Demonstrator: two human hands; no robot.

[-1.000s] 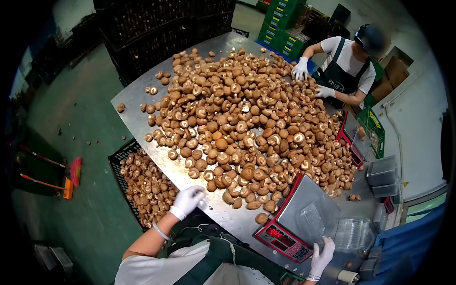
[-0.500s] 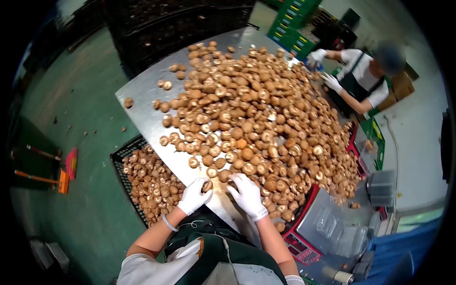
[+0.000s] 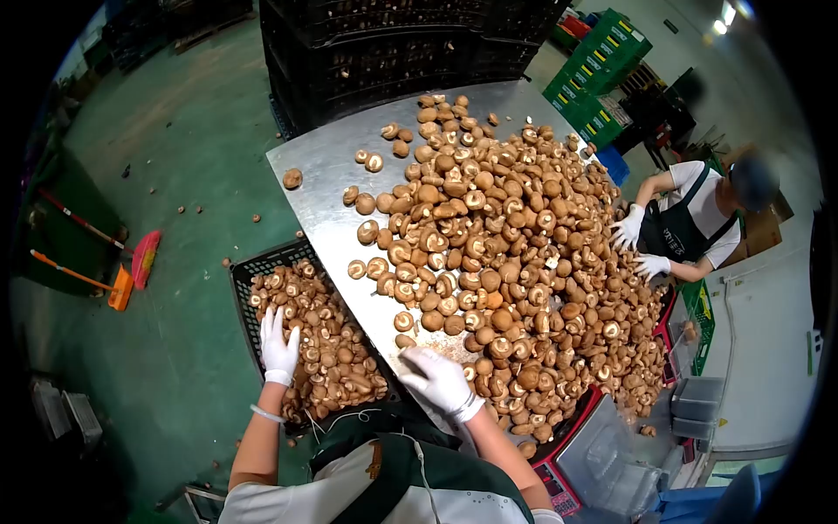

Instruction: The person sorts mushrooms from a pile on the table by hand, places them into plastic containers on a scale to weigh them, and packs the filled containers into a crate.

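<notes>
At the black crate (image 3: 244, 310), the left hand (image 3: 278, 351) partly hides mushrooms (image 3: 336, 348)

An orange broom (image 3: 121, 288) and a pink broom (image 3: 146, 260) rest side by side on the green floor (image 3: 188, 288). Green crates (image 3: 601, 61) stand stacked towards the back.

No text can be read: marks on the co-worker's apron (image 3: 678, 225) and green crates (image 3: 602, 63) are too small.
</notes>
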